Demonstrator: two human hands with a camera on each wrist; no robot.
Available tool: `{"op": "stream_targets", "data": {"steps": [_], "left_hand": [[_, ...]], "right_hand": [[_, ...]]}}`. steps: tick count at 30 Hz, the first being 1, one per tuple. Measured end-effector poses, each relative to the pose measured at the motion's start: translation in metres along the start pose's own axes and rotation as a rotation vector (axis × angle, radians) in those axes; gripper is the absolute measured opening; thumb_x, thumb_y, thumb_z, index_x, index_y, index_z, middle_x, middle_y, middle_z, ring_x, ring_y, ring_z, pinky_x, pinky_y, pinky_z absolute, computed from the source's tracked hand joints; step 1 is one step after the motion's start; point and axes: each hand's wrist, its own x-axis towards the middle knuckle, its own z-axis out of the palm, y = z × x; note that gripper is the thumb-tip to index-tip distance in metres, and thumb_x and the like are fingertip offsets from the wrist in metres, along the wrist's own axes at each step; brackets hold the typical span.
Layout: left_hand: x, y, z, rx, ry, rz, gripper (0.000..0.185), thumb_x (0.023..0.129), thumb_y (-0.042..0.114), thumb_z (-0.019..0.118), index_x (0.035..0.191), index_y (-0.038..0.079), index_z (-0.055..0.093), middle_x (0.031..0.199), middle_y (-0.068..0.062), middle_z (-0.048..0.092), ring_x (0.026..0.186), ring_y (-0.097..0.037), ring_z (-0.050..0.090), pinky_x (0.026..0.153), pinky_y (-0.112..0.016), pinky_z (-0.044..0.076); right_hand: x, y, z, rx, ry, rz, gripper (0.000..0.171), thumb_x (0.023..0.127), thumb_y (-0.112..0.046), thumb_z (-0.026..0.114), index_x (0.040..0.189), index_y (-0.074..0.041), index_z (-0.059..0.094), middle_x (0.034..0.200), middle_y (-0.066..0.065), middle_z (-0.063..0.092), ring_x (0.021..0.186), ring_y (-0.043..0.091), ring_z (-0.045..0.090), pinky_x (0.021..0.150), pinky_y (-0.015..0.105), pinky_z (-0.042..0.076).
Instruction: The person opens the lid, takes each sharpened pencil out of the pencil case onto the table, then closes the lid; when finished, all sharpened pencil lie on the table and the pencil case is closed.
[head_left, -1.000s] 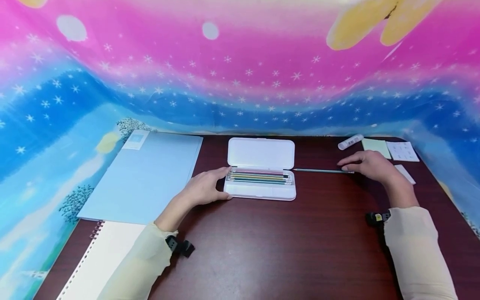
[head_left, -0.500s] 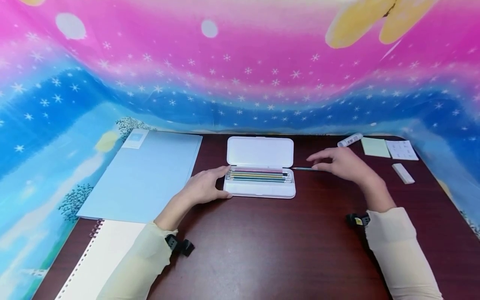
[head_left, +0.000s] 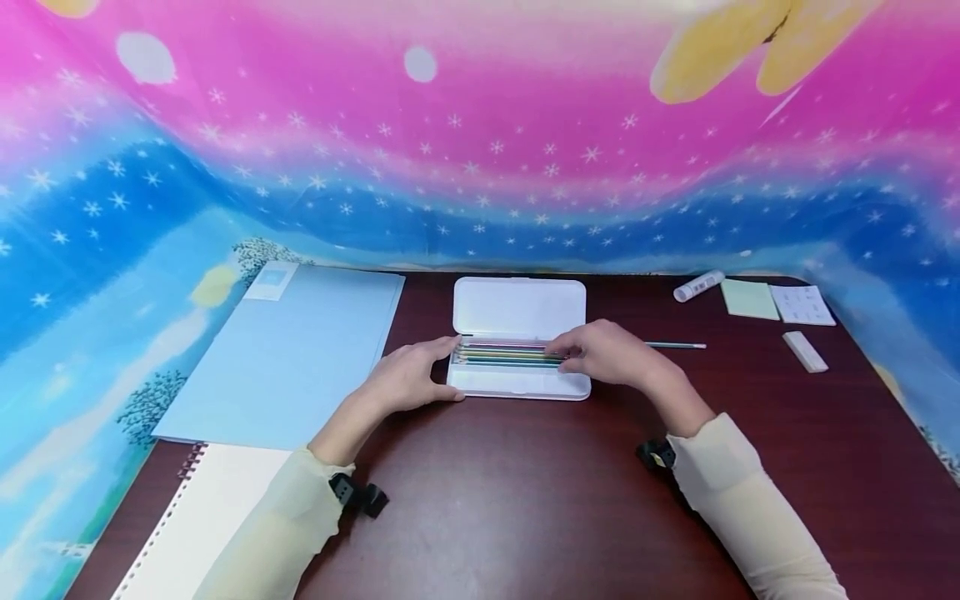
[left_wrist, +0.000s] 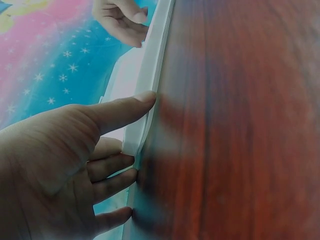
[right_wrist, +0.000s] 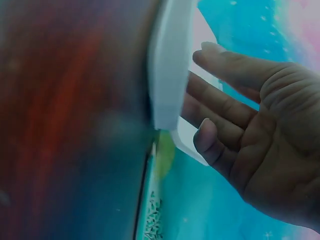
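An open white pencil case (head_left: 517, 383) lies on the table, its lid (head_left: 520, 306) tilted back and several colored pencils (head_left: 506, 357) in its tray. My left hand (head_left: 405, 377) holds the case's left end, thumb at the near edge and forefinger at the far corner. Over the right end of the tray is my right hand (head_left: 611, 354), its fingertips at the pencil ends. In the right wrist view, thumb and fingers stand apart, and the case wall (right_wrist: 172, 65) hides some fingertips. A teal pencil (head_left: 678, 345) lies on the table right of the case, partly behind the right hand.
At the left lie a light blue folder (head_left: 292, 358) and a spiral notebook (head_left: 202, 508). A glue stick (head_left: 699, 286), green sticky notes (head_left: 750, 299), a white patterned notepad (head_left: 802, 305) and a white eraser (head_left: 806, 352) lie at the right.
My right hand has moved left, from the loose teal pencil to above the case's right end. That pencil stays on the table. The left hand keeps its place.
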Motion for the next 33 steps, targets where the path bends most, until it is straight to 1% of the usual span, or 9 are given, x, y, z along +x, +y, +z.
{"op": "stream_targets", "data": {"steps": [3,6,10,15,20,28,33], "left_hand": [[-0.0005,-0.0002,0.0015,0.000,0.006,-0.002,0.093,0.081,0.050,0.082,0.157,0.019,0.040,0.158,-0.002,0.048,0.139,-0.029,0.053,0.108,-0.053,0.046],[-0.0002,0.0003,0.0016,-0.001,0.015,0.002,0.093,0.081,0.049,0.083,0.157,0.019,0.040,0.157,-0.002,0.048,0.138,-0.029,0.053,0.108,-0.053,0.046],[-0.0002,0.0008,0.0025,-0.004,0.007,0.003,0.092,0.081,0.049,0.083,0.157,0.019,0.040,0.157,-0.003,0.048,0.139,-0.029,0.053,0.108,-0.053,0.046],[-0.0009,0.0013,0.0034,-0.002,0.007,-0.007,0.093,0.081,0.049,0.083,0.157,0.019,0.040,0.157,-0.003,0.048,0.138,-0.029,0.054,0.108,-0.053,0.046],[-0.0010,0.0012,0.0022,-0.002,0.011,-0.007,0.092,0.081,0.049,0.082,0.158,0.020,0.040,0.157,-0.003,0.048,0.139,-0.029,0.053,0.108,-0.053,0.046],[-0.0006,0.0013,0.0022,0.009,0.005,-0.002,0.092,0.081,0.050,0.082,0.157,0.020,0.040,0.158,-0.002,0.047,0.141,-0.029,0.051,0.109,-0.053,0.045],[-0.0021,0.0005,0.0020,0.001,0.009,-0.005,0.092,0.081,0.050,0.082,0.157,0.019,0.040,0.158,-0.003,0.047,0.140,-0.029,0.052,0.110,-0.053,0.045]], "right_hand": [[0.0008,-0.0022,0.0047,-0.029,-0.019,0.004,0.034,0.094,-0.017,0.073,0.127,-0.022,0.074,0.126,0.005,0.073,0.115,0.021,0.067,0.100,0.046,0.054],[0.0016,-0.0025,0.0063,-0.073,-0.016,0.004,0.033,0.094,-0.015,0.072,0.127,-0.020,0.074,0.122,0.007,0.073,0.110,0.022,0.067,0.098,0.046,0.054],[0.0016,-0.0032,0.0080,-0.113,-0.025,0.021,0.033,0.094,-0.015,0.072,0.126,-0.019,0.074,0.118,0.007,0.073,0.105,0.022,0.066,0.097,0.046,0.053],[0.0014,-0.0048,0.0097,-0.121,-0.017,0.034,0.032,0.094,-0.015,0.072,0.126,-0.018,0.074,0.122,0.008,0.073,0.109,0.024,0.066,0.101,0.048,0.052],[0.0023,-0.0058,0.0097,-0.139,-0.012,0.049,0.030,0.095,-0.016,0.071,0.125,-0.019,0.075,0.126,0.006,0.073,0.112,0.024,0.066,0.102,0.049,0.051],[-0.0020,-0.0028,0.0078,-0.110,0.033,-0.002,0.021,0.094,-0.014,0.072,0.112,-0.020,0.079,0.115,0.003,0.076,0.102,0.020,0.068,0.092,0.045,0.055],[-0.0015,0.0008,0.0057,-0.072,0.043,0.000,0.021,0.094,-0.014,0.072,0.112,-0.022,0.080,0.114,0.001,0.077,0.105,0.019,0.070,0.094,0.045,0.056]]}}
